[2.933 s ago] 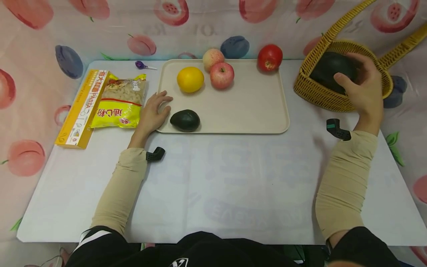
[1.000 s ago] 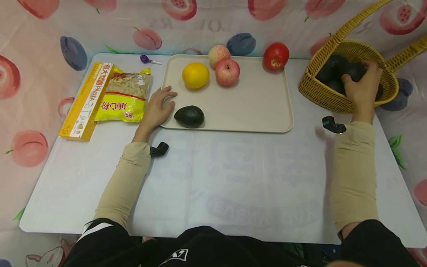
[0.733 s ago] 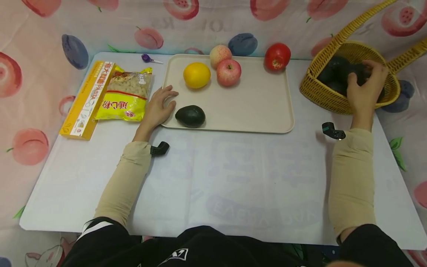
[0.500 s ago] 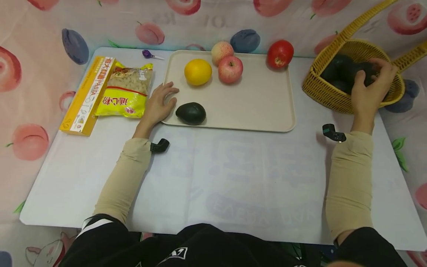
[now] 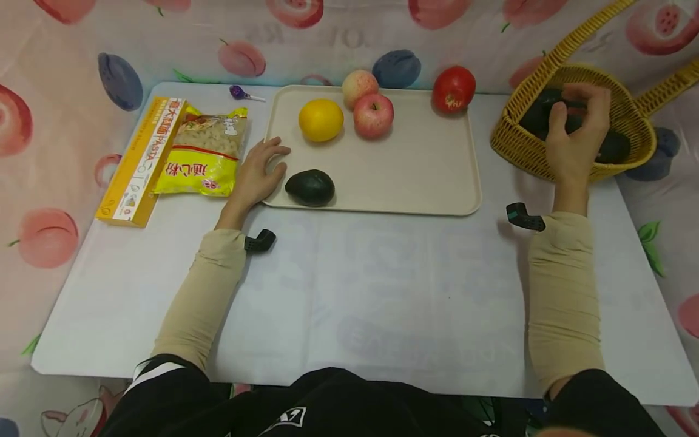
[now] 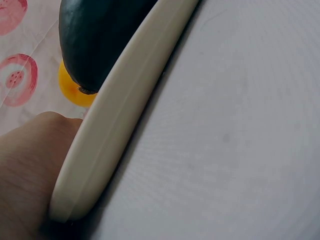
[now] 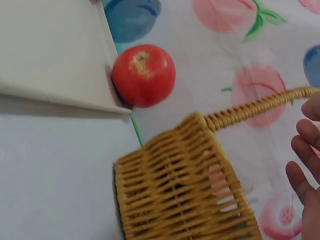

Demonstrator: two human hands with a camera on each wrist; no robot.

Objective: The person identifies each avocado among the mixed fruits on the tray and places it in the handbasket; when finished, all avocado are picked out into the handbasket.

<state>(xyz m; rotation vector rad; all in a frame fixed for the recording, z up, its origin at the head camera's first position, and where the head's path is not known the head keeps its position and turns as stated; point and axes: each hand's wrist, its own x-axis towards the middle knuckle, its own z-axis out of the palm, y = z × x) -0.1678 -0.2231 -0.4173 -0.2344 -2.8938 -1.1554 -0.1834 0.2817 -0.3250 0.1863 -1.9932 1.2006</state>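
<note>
My left hand [image 5: 256, 173] rests with relaxed fingers on the left rim of the beige tray [image 5: 404, 176], beside a dark green avocado [image 5: 310, 188]. A yellow lemon [image 5: 321, 120], a red apple [image 5: 374, 115] and a peach [image 5: 359, 87] sit farther back on the tray. My right hand [image 5: 579, 133] is over the wicker basket [image 5: 524, 149], thumb and fingers bent and apart above dark green avocados [image 5: 614, 147]. In the right wrist view, nothing shows between the right fingers [image 7: 300, 182]. The palm side is partly hidden.
A red round fruit [image 5: 453, 90] stands at the tray's back right corner. Left of the tray lie a yellow bag of pasta [image 5: 202, 155], a pasta box [image 5: 143, 164] and a purple lollipop [image 5: 238, 92]. The basket's tall handle [image 5: 579, 33] rises beside the right hand.
A large avocado in the right hand has gone down among the others in the basket. The right hand has shifted left above them, uncovering an avocado at the basket's right. The left hand stays on the tray.
</note>
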